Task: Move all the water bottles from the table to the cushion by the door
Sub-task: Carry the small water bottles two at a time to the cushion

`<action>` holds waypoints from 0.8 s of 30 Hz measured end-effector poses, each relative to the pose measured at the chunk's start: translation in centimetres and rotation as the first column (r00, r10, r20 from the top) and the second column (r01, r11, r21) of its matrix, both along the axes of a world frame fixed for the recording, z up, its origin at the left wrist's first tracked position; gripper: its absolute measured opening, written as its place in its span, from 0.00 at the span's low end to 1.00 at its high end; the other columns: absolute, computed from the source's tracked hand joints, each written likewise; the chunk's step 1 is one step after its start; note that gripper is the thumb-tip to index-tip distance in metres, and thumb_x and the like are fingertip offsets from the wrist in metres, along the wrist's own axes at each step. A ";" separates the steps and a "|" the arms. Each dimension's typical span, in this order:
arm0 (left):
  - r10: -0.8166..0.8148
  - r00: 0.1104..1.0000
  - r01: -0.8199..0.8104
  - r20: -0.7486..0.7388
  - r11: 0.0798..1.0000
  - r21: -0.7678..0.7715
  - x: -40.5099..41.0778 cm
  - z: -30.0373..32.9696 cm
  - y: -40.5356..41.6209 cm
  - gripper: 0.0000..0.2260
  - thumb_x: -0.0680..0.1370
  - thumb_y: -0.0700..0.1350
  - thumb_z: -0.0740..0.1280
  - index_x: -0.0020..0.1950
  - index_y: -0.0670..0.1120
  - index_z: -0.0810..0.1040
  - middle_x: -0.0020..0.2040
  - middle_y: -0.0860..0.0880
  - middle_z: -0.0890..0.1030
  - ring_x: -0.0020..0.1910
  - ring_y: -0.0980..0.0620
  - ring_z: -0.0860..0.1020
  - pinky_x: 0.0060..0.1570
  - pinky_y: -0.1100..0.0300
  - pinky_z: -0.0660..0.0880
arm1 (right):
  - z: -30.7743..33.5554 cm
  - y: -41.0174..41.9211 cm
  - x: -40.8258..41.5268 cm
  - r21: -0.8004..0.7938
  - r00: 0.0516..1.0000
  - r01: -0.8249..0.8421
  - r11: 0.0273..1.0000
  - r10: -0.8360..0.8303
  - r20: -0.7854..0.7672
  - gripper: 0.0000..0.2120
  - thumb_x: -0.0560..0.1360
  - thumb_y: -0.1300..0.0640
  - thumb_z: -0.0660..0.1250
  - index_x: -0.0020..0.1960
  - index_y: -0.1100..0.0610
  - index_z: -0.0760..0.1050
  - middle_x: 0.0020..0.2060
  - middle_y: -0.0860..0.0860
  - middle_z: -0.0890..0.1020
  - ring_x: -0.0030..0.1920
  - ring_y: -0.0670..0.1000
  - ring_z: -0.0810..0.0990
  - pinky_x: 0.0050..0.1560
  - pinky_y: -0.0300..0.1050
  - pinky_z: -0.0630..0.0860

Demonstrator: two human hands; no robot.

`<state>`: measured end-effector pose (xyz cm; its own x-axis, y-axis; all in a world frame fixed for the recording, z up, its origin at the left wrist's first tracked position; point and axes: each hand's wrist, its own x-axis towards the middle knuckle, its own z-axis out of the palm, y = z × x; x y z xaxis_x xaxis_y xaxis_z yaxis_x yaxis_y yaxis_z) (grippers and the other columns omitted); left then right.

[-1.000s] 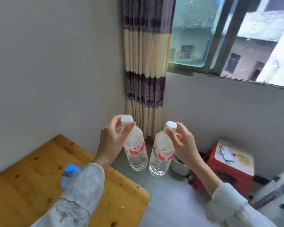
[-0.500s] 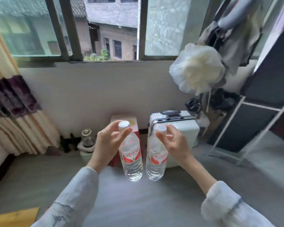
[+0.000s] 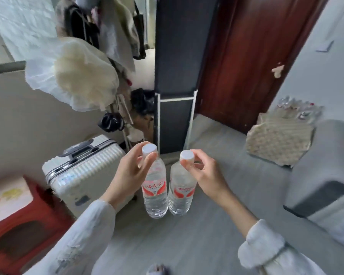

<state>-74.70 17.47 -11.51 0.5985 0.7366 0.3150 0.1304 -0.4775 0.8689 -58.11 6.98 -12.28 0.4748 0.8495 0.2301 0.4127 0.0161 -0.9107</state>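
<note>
Mid-carry, two water bottles held up over grey floor (image 3: 187, 245), facing the door (image 3: 246, 62). Left hand (image 3: 131, 175) pinching left bottle (image 3: 155, 187) at the neck just under the white cap, thumb and fingers curled round it; bottle hanging upright, red-and-white label out. Right hand (image 3: 204, 175) pinching right bottle (image 3: 180, 192) same way at cap and neck, fingertips only, body dangling free. Bottles side by side, just about touching at the label. Cushion (image 3: 280, 143), beige and textured, on the floor right of the door against the wall, well apart from the hands; what looks like several clear bottles (image 3: 298, 108) already lying at its far edge, blurred, count not clear. Judged stage: transport, drop-off not yet done. Risks: neck-only fingertip grips, so a swinging full bottle could slip or twist out during the walk; bottles knocking together could loosen either pinch. White suitcase (image 3: 81, 173) and red stool (image 3: 20, 225) close on the left, black panel with white frame (image 3: 175, 120) straight ahead, grey appliance (image 3: 322, 185) on the right narrowing the path to the cushion, so a clipped bottle or foot is possible. Soft uneven cushion, so a bottle set upright likely to tip and roll onto those already there or off onto the floor. Table not in view.
</note>
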 end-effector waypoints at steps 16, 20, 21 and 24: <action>-0.558 0.818 0.554 -0.140 0.829 -0.070 37.8 -2.7 10.1 0.16 0.76 0.49 0.62 0.62 0.46 0.70 0.55 0.44 0.78 0.56 0.48 0.76 0.58 0.47 0.73 | -2.6 3.5 30.1 -0.067 0.817 0.573 0.817 -0.576 -0.040 0.09 0.68 0.54 0.72 0.46 0.50 0.75 0.45 0.50 0.82 0.48 0.50 0.80 0.51 0.44 0.75; -0.591 0.794 0.582 -0.142 0.807 -0.100 45.1 -4.1 11.8 0.13 0.76 0.47 0.63 0.60 0.46 0.72 0.55 0.44 0.79 0.56 0.47 0.76 0.59 0.47 0.71 | -3.6 4.8 36.5 -0.096 0.779 0.623 0.776 -0.627 -0.018 0.09 0.68 0.53 0.72 0.44 0.46 0.73 0.43 0.48 0.81 0.48 0.51 0.80 0.51 0.44 0.75; -0.607 0.781 0.597 -0.145 0.794 -0.111 47.5 -4.6 12.3 0.13 0.76 0.47 0.63 0.59 0.46 0.72 0.55 0.44 0.79 0.56 0.48 0.76 0.59 0.47 0.72 | -4.1 5.2 38.7 -0.103 0.770 0.633 0.767 -0.638 -0.015 0.09 0.68 0.53 0.72 0.44 0.47 0.73 0.43 0.49 0.81 0.48 0.52 0.79 0.51 0.45 0.75; -0.633 0.757 0.619 -0.160 0.774 -0.134 54.1 -5.9 13.4 0.14 0.76 0.49 0.63 0.60 0.46 0.73 0.56 0.45 0.79 0.56 0.50 0.76 0.60 0.52 0.72 | -5.2 6.2 45.0 -0.130 0.768 0.634 0.763 -0.640 -0.010 0.09 0.68 0.53 0.72 0.44 0.48 0.73 0.43 0.49 0.81 0.47 0.52 0.80 0.51 0.46 0.75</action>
<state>-20.58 30.85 -17.39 0.9749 0.1914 0.1137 -0.0156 -0.4505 0.8926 -13.08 13.15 -17.46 0.9239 0.3654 0.1131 0.2445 -0.3366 -0.9094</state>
